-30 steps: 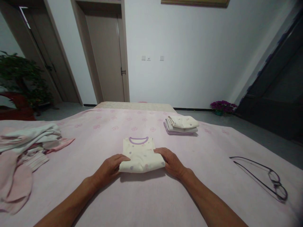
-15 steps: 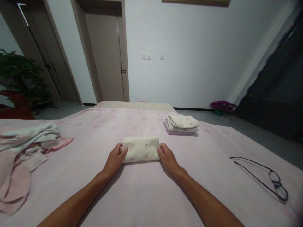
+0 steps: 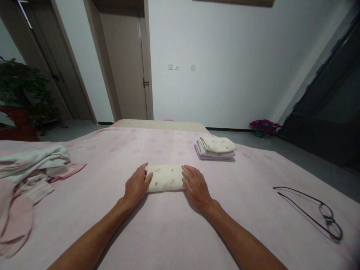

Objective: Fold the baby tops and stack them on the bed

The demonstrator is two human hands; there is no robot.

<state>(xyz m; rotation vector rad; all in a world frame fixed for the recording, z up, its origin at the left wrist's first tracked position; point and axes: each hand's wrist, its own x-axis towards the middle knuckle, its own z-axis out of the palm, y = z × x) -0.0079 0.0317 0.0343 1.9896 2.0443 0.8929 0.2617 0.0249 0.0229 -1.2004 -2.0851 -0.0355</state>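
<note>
A small cream garment with pastel dots lies folded into a narrow bundle on the pink bedspread. My left hand rests flat on its left end, fingers stretched out. My right hand lies flat on its right end, fingers also extended. Both palms press down on the bundle's ends and the bedspread beside it; neither hand grips anything.
A neat stack of folded clothes sits farther back to the right. A heap of unfolded pink and white clothes lies at the left edge. Black-framed glasses rest at the right. Doors, a plant and a flower pot stand beyond.
The garment was folded over away from me, hiding its purple collar and halving its depth. My hands went from gripping its near edge to lying flat on the ends of the bundle.
</note>
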